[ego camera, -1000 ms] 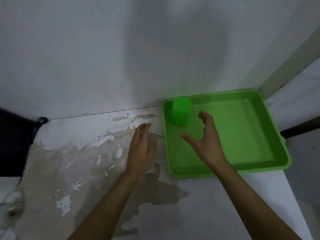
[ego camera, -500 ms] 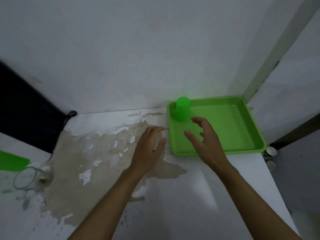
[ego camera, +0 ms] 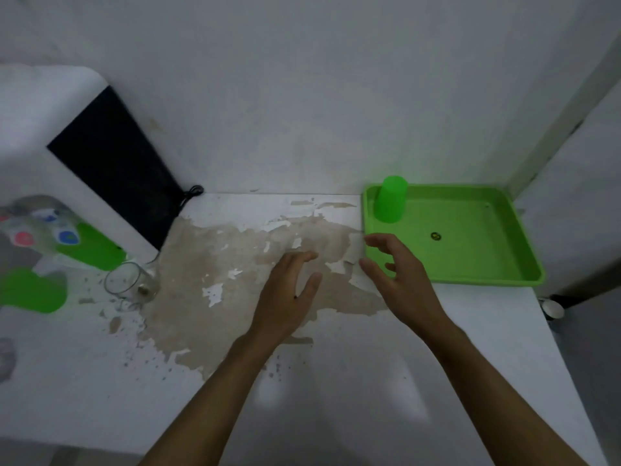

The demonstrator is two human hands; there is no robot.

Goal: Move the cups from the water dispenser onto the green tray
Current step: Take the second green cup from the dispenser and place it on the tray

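Peeling counter (ego camera: pixel 336 381); green cup (ego camera: pixel 389 199) beyond empty right hand (ego camera: pixel 400 280).

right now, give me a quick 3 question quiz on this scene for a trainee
1. True or false: the green cup stands on the green tray.
2. Which hand is nearer the tray? A) left hand B) right hand
3. Fill in: the clear glass by the water dispenser is held by ____ hand.

Key: 1 true; 2 B; 3 neither.

Green cup (ego camera: pixel 390 199) on green tray (ego camera: pixel 484 260)
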